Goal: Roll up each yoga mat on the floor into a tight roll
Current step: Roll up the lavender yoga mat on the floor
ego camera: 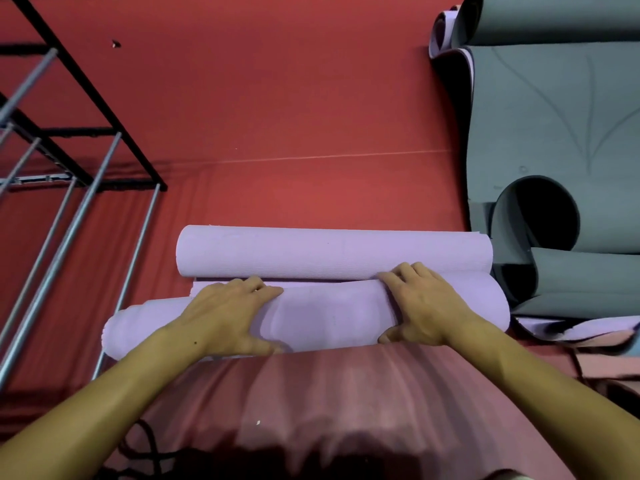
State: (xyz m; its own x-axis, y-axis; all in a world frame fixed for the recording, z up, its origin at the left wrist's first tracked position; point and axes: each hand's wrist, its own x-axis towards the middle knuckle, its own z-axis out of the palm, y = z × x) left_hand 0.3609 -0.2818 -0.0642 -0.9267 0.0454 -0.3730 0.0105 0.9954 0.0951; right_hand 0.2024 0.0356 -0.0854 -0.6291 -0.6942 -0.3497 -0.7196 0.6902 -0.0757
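A lavender yoga mat lies across the red floor (277, 98) in front of me. Its near part is a thick roll (325, 317). Its far end curls into a second roll (332, 252), and a narrow strip of flat mat shows between the two. My left hand (228, 313) grips the near roll left of centre, fingers bent over its top and thumb on the near side. My right hand (422, 303) grips it right of centre in the same way.
Grey mats (554, 133) lie loosely curled at the right, one grey roll (581, 278) touching the lavender mat's right end. A metal rack (69, 168) stands at the left. A pinkish sheet (346, 393) spreads below the roll. A black cable (145, 445) lies bottom left.
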